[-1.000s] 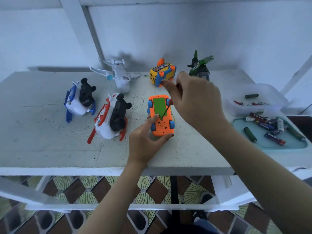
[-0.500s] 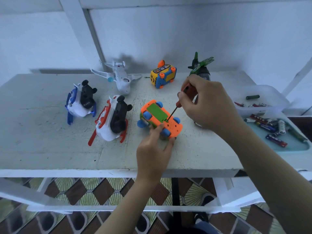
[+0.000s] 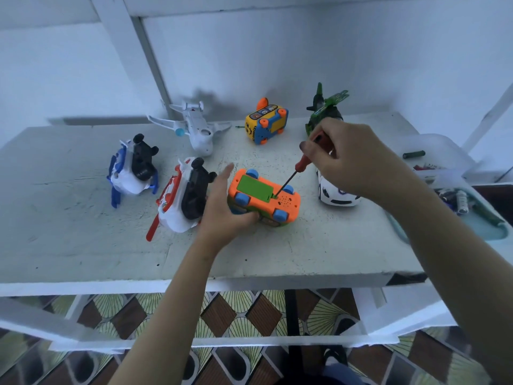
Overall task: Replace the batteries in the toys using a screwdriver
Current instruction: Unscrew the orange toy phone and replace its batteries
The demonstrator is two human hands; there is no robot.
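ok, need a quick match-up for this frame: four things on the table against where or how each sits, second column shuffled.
1. screwdriver
2. orange toy car
3. white toy plane
4. yellow toy vehicle

A. back middle of the table
B. wheels up, held by the left hand
C. back left, nose toward the camera
D. in the right hand, tip at the green cover

Pairs: 1-D, 2-B, 3-C, 4-A

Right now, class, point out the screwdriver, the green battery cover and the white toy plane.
screwdriver (image 3: 302,164): head view, lower end of its red handle.
green battery cover (image 3: 255,188): head view, middle of the panel.
white toy plane (image 3: 197,129): head view, mid fuselage.
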